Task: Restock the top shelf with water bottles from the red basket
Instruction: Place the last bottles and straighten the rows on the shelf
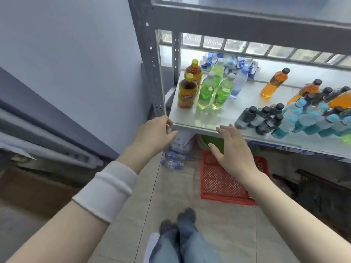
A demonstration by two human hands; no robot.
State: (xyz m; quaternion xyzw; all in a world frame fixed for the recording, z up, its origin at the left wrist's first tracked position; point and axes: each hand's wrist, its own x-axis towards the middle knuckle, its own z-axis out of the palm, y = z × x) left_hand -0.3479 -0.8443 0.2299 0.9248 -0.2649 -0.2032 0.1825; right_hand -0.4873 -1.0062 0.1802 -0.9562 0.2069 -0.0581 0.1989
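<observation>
The red basket (218, 184) lies on the tiled floor under the shelf, and I see no bottles in it. My right hand (232, 150) hovers above it with fingers spread and nothing held. My left hand (154, 134) is at the front left corner of the white shelf (191, 121), fingers loosely curled and empty; whether it touches the corner is unclear. One clear water bottle (239, 83) stands on this shelf, with a wrapped pack of water bottles (230, 61) behind it. Another wrapped pack of water bottles (175, 155) sits on the floor. The top shelf (247, 18) runs overhead.
Brown tea bottles (188, 92), green bottles (213, 88), orange bottles (273, 82), dark bottles (260, 116) and blue bottles (307, 118) fill the white shelf. A grey upright post (150, 54) stands at left beside a blue wall. A green tub (209, 141) sits under the shelf. My feet (178, 221) are on the floor.
</observation>
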